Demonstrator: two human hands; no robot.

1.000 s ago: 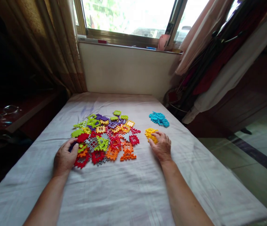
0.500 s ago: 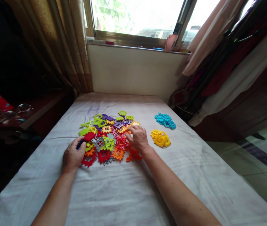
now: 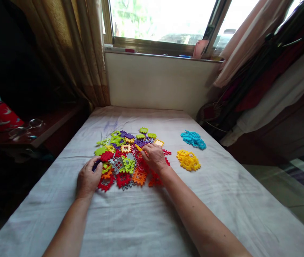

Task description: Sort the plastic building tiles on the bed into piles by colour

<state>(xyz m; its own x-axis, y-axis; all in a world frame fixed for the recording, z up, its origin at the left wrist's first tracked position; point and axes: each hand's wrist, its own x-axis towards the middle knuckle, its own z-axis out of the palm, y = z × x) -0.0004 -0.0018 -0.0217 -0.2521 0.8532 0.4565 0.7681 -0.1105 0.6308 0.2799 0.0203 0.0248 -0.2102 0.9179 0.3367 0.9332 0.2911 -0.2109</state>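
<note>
Right of the mixed pile [image 3: 128, 165] lie a yellow heap [image 3: 188, 160] and, farther back, a blue heap [image 3: 193, 139]. At the pile's left edge, the left hand [image 3: 87, 177] curls around a purple piece [image 3: 96, 165]; its grip I cannot tell. Over the pile, the fingers of the right hand [image 3: 154, 156] pinch a yellow piece [image 3: 138, 147], its long axis slanting away and leftward.

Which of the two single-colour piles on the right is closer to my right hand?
The yellow pile: it lies nearer your right hand, while the blue pile sits farther back, toward the window.
</note>
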